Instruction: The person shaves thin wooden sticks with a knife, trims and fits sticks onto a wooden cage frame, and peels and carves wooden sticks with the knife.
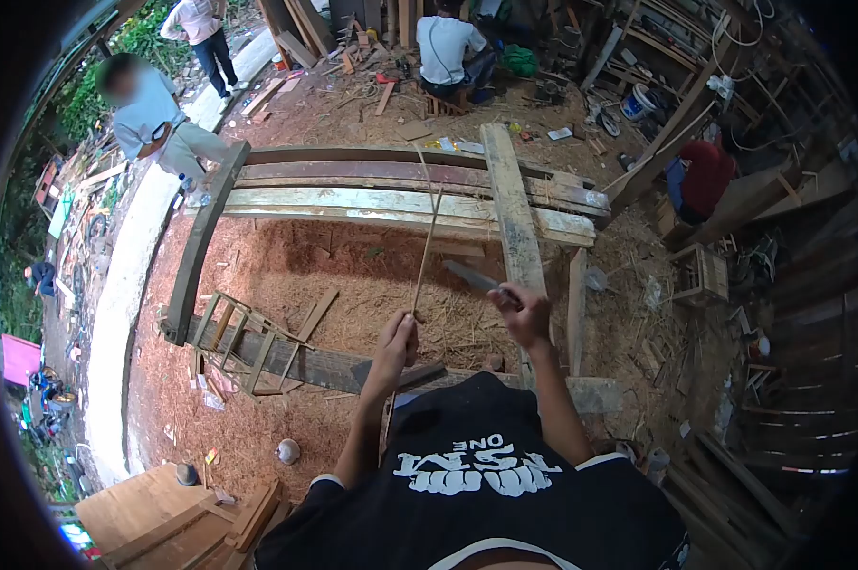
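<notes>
My left hand (396, 344) is closed around a long thin bamboo strip (427, 249), which rises from my fist and bends over at its far end. Part of the strip also seems to hang below the fist. In my right hand (524, 317) is a knife (471, 276), gripped by its handle, its blade pointing up and left toward the strip. A gap separates blade and strip. Both hands are raised in front of my black shirt (486, 418). Beyond them lies a frame of long beams (353, 199), crossed by a wide plank (512, 204) just past my right hand.
A small slatted wooden frame (248, 337) leans on the low beam at left. Wood shavings (372, 275) cover the floor. One person (153, 119) stands at far left, another (448, 57) sits at the back, and a third (703, 180) is at right. A wooden crate (700, 275) stands nearby.
</notes>
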